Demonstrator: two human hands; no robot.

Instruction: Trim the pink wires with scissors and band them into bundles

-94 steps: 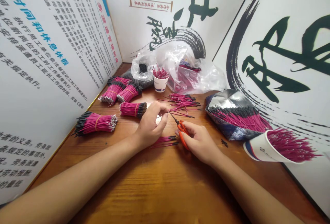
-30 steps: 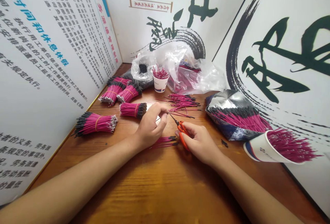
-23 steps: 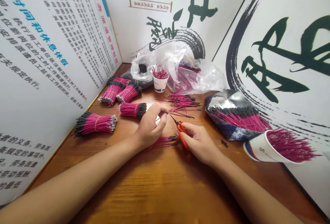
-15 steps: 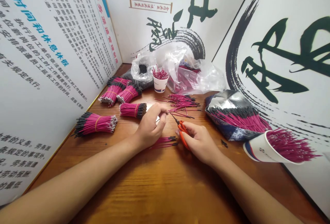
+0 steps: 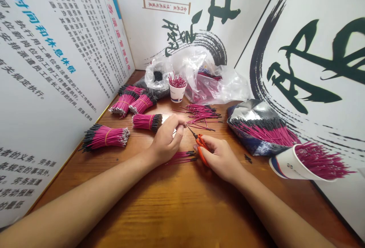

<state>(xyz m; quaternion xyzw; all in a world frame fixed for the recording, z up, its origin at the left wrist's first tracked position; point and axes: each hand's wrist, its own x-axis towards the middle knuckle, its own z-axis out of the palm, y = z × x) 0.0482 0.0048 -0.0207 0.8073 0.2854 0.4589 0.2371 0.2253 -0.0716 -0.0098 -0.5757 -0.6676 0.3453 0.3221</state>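
Observation:
My left hand [image 5: 170, 137] is closed in a pinch, thumb against fingers. A thin wire is held there, mostly hidden by the fingers. My right hand [image 5: 221, 156] grips a pair of orange-handled scissors [image 5: 202, 150]. Their narrow dark tips point left and reach the left fingertips; whether the blades are apart is too small to tell. Below the left hand, a few pink wires with black ends [image 5: 182, 157] lie on the table. Beyond both hands is a loose pile of similar wires [image 5: 201, 112]. A banded wire bundle [image 5: 144, 121] rests beside the left hand, over something white.
More banded bundles [image 5: 107, 137] lie at the left. Behind stand a paper cup of wires [image 5: 177, 95] and clear plastic bags [image 5: 228, 88]. On the right are an open foil bag of wires [image 5: 252, 105] and a tipped paper cup [image 5: 285, 164]. Printed panels enclose the wooden table [image 5: 171, 210].
My right hand and the scissors have shifted very slightly left. My left hand keeps its pinch in the same place.

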